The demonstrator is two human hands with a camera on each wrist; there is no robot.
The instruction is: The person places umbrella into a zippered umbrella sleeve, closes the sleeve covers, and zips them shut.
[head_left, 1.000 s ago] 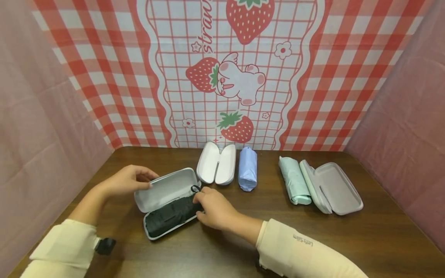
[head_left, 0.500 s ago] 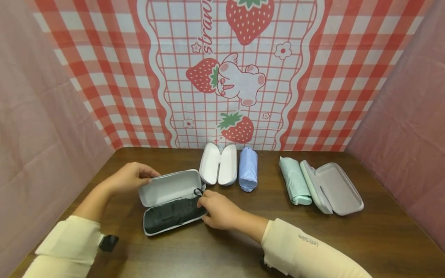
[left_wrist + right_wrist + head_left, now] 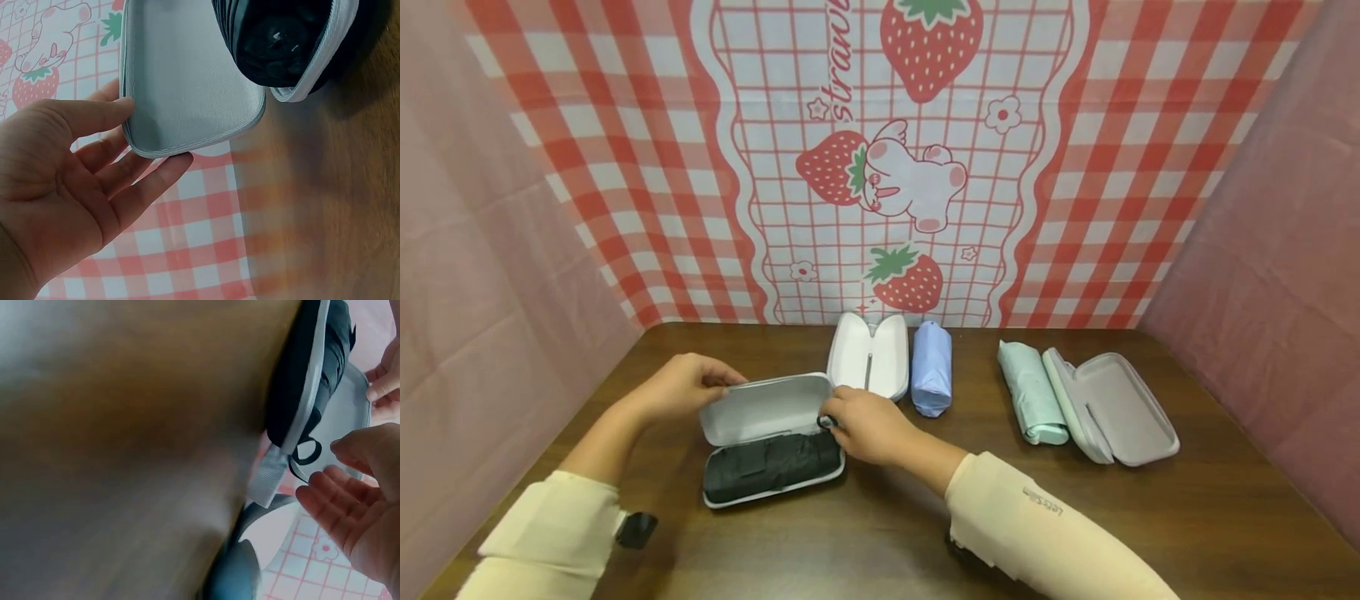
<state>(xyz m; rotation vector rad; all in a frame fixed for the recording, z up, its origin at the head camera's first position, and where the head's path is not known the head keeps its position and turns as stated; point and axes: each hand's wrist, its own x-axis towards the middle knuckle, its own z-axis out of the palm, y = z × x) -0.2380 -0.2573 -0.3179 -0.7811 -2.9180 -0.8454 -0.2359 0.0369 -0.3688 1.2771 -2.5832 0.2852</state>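
A zippered case (image 3: 767, 408) with grey lining lies open on the table at centre left. In its near half sits a black folded umbrella (image 3: 771, 463), whose strap loop (image 3: 309, 452) sticks out at the right end. My left hand (image 3: 681, 387) holds the lid's left end, thumb (image 3: 115, 117) on the lining side and fingers behind the rim. My right hand (image 3: 868, 423) is at the case's right end by the loop. In the right wrist view its fingers (image 3: 325, 497) are loosely bent, thumb apart; whether a fingertip touches the strap is unclear.
Behind stand an open white-lined case (image 3: 868, 354) and a blue folded umbrella (image 3: 932, 371). At right, a mint folded umbrella (image 3: 1033, 392) lies beside an open mint case (image 3: 1123, 408). A checked strawberry cloth (image 3: 647, 183) hangs behind the table (image 3: 820, 550).
My right hand has moved up from the umbrella's right end to the strap loop. The case has turned slightly, its lid's left end shifting right. My left hand stays at the lid.
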